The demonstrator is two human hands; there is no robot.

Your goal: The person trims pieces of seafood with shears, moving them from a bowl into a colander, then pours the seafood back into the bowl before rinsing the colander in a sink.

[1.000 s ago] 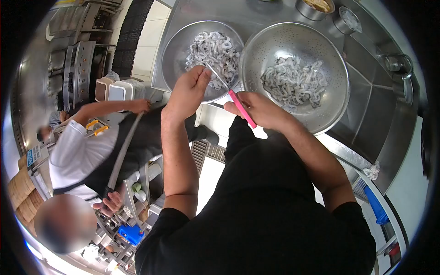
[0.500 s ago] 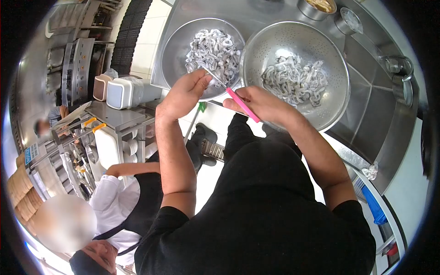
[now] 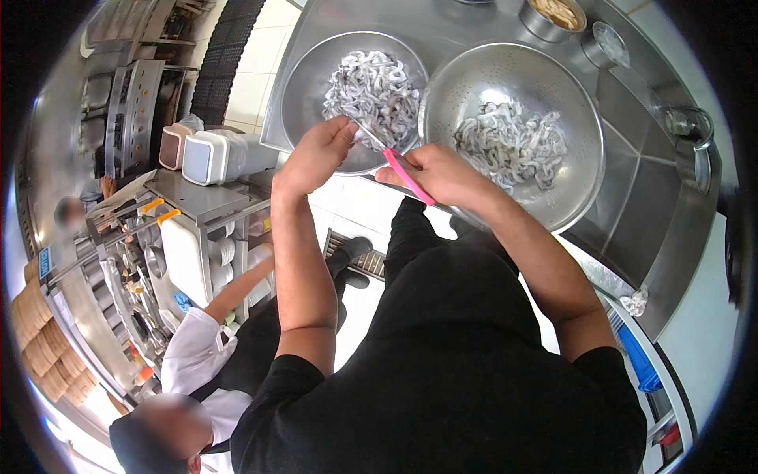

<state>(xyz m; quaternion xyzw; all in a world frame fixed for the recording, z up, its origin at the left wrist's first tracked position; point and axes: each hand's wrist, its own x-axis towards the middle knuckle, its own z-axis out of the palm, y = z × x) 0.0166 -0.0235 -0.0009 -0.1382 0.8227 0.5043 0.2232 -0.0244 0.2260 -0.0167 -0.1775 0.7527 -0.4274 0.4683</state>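
Observation:
My right hand (image 3: 444,175) is closed around the pink handle of a small knife (image 3: 408,175). Its narrow metal blade points up and left, to the fingertips of my left hand (image 3: 316,154). Those fingers are pinched on a pale grey shrimp (image 3: 361,135), mostly hidden by them and the blade. Both hands are over the near rims of two vessels. Beyond my left hand is a steel bowl (image 3: 304,91) with a heap of raw grey shrimp (image 3: 371,88). To the right, a perforated steel colander (image 3: 505,67) holds more peeled shrimp (image 3: 513,146).
A steel counter (image 3: 355,17) carries both vessels. At its back right stand a small pot of yellowish pieces (image 3: 555,14) and a metal container (image 3: 606,45). On the left, a co-worker (image 3: 197,355) reaches towards a steel cart (image 3: 178,193) with bins on top.
The knife and my right hand have shifted slightly left and up. My left hand keeps its pinch. The co-worker on the left has lowered their head and stretched an arm towards the cart.

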